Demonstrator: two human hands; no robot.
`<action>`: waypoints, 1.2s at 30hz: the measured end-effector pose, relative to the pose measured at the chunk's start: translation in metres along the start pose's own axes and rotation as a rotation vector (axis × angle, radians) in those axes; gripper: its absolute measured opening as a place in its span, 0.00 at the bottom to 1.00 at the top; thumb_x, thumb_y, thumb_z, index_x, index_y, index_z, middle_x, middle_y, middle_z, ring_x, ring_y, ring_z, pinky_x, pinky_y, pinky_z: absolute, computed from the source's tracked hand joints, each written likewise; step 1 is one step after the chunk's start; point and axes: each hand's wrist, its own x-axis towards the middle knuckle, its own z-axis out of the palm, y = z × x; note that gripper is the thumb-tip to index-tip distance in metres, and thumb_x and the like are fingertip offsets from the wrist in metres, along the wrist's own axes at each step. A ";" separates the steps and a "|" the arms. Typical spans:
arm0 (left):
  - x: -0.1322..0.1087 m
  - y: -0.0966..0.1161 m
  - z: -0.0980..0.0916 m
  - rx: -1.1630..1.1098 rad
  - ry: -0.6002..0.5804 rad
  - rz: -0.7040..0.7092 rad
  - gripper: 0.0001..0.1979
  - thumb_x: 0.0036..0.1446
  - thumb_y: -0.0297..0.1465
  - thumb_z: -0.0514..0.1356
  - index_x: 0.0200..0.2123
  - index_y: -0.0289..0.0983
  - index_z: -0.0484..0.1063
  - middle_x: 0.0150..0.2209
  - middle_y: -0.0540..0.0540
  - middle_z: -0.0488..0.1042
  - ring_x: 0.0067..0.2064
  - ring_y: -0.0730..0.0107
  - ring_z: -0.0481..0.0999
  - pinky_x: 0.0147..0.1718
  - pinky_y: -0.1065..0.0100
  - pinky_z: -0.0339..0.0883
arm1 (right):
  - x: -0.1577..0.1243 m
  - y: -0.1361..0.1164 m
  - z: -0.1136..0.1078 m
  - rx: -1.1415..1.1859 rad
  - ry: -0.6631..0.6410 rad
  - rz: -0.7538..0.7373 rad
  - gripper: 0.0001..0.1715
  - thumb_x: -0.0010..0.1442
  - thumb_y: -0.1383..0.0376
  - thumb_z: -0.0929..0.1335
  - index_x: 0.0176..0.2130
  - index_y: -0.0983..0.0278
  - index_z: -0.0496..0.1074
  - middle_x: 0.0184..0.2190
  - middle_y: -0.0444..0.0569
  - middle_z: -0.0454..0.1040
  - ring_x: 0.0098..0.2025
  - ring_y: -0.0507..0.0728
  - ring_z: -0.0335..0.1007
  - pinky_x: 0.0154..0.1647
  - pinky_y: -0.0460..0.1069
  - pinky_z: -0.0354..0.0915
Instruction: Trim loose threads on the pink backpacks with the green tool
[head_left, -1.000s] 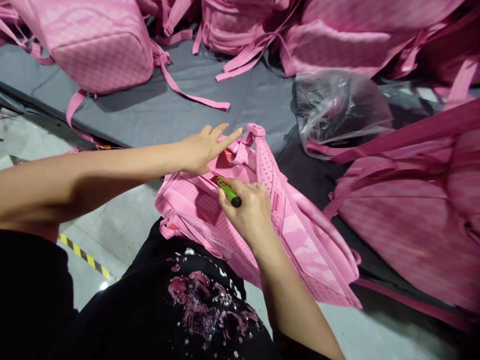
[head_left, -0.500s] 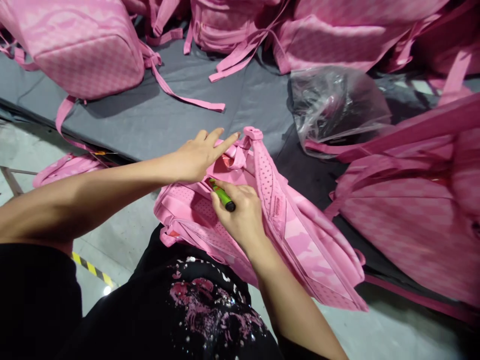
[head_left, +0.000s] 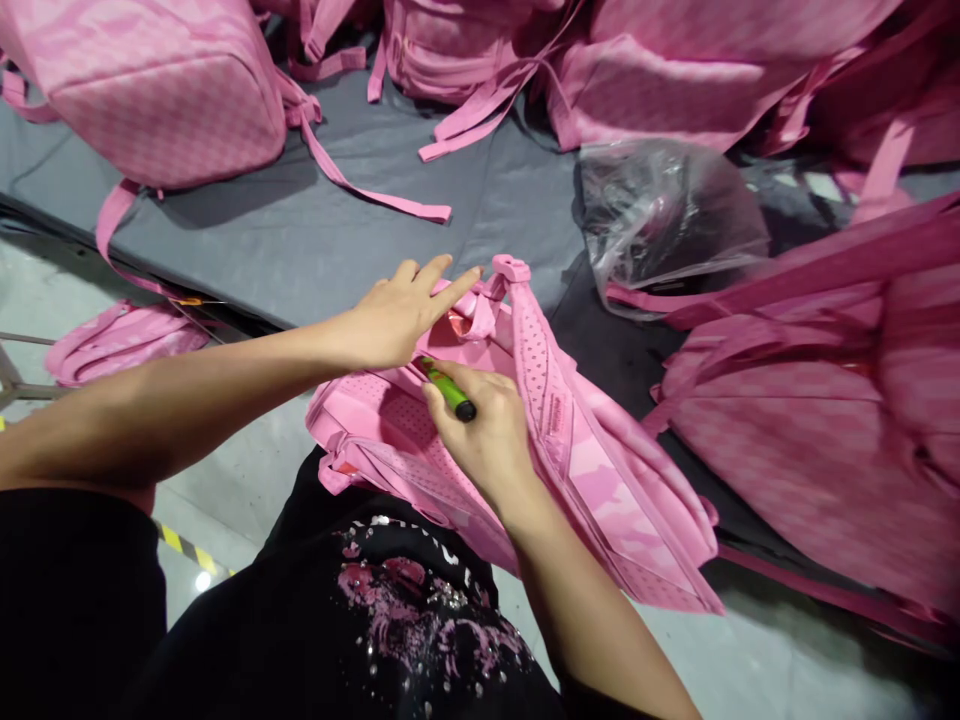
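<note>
A pink backpack [head_left: 615, 490] lies tilted across my lap and the table edge, its dotted back panel and shoulder straps facing up. My left hand [head_left: 394, 312] rests on its top end, with fingers stretched out near the strap buckle [head_left: 511, 267]; the thumb side is partly hidden. Closed round a short, thick green marker-like tool [head_left: 452, 393] with a black end, my right hand [head_left: 487, 425] works just below the left palm. The tool's far tip meets the pink fabric and cannot be seen clearly. A small red patch [head_left: 457, 323] shows under the straps.
Several pink backpacks [head_left: 169, 115] stand along the grey-covered table [head_left: 390, 235]. A clear plastic bag [head_left: 667, 225] lies right of centre, beside another large pink backpack [head_left: 787, 430]. At left, a pink bag [head_left: 127, 345] sits lower, near a metal frame [head_left: 30, 390].
The view has shifted slightly, so things at both sides sit a little differently in the picture. Both hands and the green tool keep nearly the same place on the backpack.
</note>
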 end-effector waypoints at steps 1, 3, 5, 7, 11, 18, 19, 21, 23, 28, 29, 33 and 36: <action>0.000 0.000 0.001 0.004 0.001 -0.003 0.51 0.55 0.23 0.58 0.74 0.43 0.32 0.73 0.31 0.40 0.65 0.40 0.57 0.54 0.49 0.68 | 0.001 -0.001 0.000 0.038 -0.017 0.002 0.17 0.64 0.63 0.67 0.49 0.66 0.79 0.41 0.53 0.83 0.41 0.61 0.80 0.49 0.58 0.71; 0.000 -0.001 0.002 0.013 0.013 -0.004 0.52 0.55 0.24 0.58 0.74 0.44 0.30 0.73 0.32 0.40 0.65 0.41 0.58 0.53 0.50 0.68 | 0.001 -0.002 0.000 0.074 -0.042 0.018 0.16 0.63 0.63 0.68 0.48 0.65 0.79 0.41 0.52 0.83 0.42 0.61 0.80 0.49 0.58 0.72; 0.000 -0.002 0.004 0.017 0.025 0.008 0.53 0.54 0.24 0.58 0.74 0.46 0.27 0.74 0.33 0.40 0.64 0.42 0.58 0.53 0.51 0.69 | 0.001 -0.002 0.000 0.052 -0.016 0.045 0.15 0.63 0.63 0.68 0.47 0.64 0.80 0.40 0.52 0.84 0.41 0.62 0.80 0.48 0.59 0.72; 0.001 -0.003 0.005 0.014 0.029 0.015 0.54 0.54 0.24 0.58 0.73 0.47 0.24 0.74 0.33 0.39 0.65 0.41 0.58 0.52 0.50 0.69 | 0.001 -0.003 0.001 0.061 0.022 0.066 0.15 0.62 0.63 0.68 0.46 0.63 0.80 0.41 0.51 0.84 0.43 0.62 0.80 0.49 0.60 0.72; 0.000 -0.003 0.005 0.004 0.023 0.013 0.52 0.55 0.24 0.56 0.74 0.45 0.25 0.74 0.33 0.39 0.65 0.39 0.57 0.53 0.49 0.68 | 0.000 -0.003 0.003 0.133 0.017 0.072 0.14 0.62 0.64 0.68 0.46 0.63 0.80 0.43 0.50 0.83 0.44 0.61 0.80 0.51 0.60 0.71; -0.001 -0.003 0.004 0.006 0.020 0.013 0.51 0.56 0.24 0.56 0.74 0.44 0.27 0.74 0.32 0.39 0.65 0.40 0.57 0.53 0.50 0.68 | 0.003 0.001 0.000 0.187 -0.052 0.081 0.14 0.62 0.64 0.68 0.47 0.61 0.80 0.43 0.49 0.84 0.43 0.60 0.81 0.49 0.58 0.73; 0.000 -0.003 0.004 0.003 0.021 0.014 0.52 0.56 0.24 0.56 0.74 0.45 0.26 0.74 0.32 0.39 0.65 0.41 0.57 0.54 0.51 0.68 | 0.003 0.001 0.000 0.182 -0.043 0.078 0.14 0.63 0.64 0.68 0.47 0.61 0.79 0.43 0.49 0.83 0.43 0.60 0.81 0.49 0.58 0.73; 0.000 -0.004 0.005 0.003 0.026 0.012 0.53 0.55 0.24 0.57 0.73 0.47 0.24 0.74 0.33 0.39 0.65 0.40 0.58 0.53 0.51 0.68 | 0.003 0.002 -0.001 0.166 -0.012 0.053 0.14 0.62 0.65 0.69 0.47 0.63 0.79 0.44 0.50 0.83 0.45 0.61 0.81 0.52 0.60 0.72; 0.001 -0.004 0.006 0.004 0.027 0.012 0.54 0.55 0.23 0.58 0.73 0.47 0.23 0.74 0.33 0.38 0.65 0.39 0.57 0.53 0.51 0.68 | 0.002 0.001 -0.001 0.155 -0.019 0.030 0.15 0.63 0.65 0.69 0.48 0.64 0.79 0.44 0.51 0.83 0.44 0.61 0.81 0.52 0.59 0.72; 0.001 -0.001 0.004 0.001 0.004 -0.006 0.54 0.56 0.22 0.57 0.73 0.47 0.22 0.74 0.32 0.38 0.66 0.39 0.56 0.54 0.51 0.67 | 0.000 -0.001 -0.001 0.055 0.003 0.035 0.14 0.62 0.65 0.69 0.48 0.63 0.79 0.43 0.51 0.83 0.44 0.61 0.80 0.51 0.60 0.71; 0.001 -0.001 0.003 0.004 -0.001 -0.014 0.54 0.56 0.22 0.57 0.73 0.47 0.22 0.74 0.33 0.38 0.66 0.39 0.56 0.54 0.50 0.67 | 0.001 -0.001 -0.001 0.070 -0.008 0.029 0.14 0.62 0.65 0.69 0.48 0.63 0.79 0.43 0.51 0.83 0.44 0.61 0.80 0.51 0.60 0.71; 0.001 0.001 0.003 0.000 0.000 -0.022 0.53 0.56 0.21 0.57 0.73 0.46 0.26 0.74 0.33 0.37 0.66 0.38 0.55 0.54 0.49 0.67 | 0.002 0.001 0.001 0.081 -0.008 0.026 0.14 0.63 0.64 0.68 0.47 0.63 0.79 0.43 0.51 0.83 0.43 0.61 0.80 0.50 0.60 0.71; 0.001 0.001 0.003 -0.004 -0.002 -0.017 0.51 0.56 0.21 0.57 0.74 0.44 0.29 0.73 0.32 0.37 0.66 0.38 0.55 0.55 0.48 0.67 | 0.002 0.001 0.000 0.095 -0.016 0.024 0.14 0.62 0.64 0.68 0.47 0.63 0.79 0.43 0.51 0.83 0.43 0.61 0.80 0.50 0.60 0.71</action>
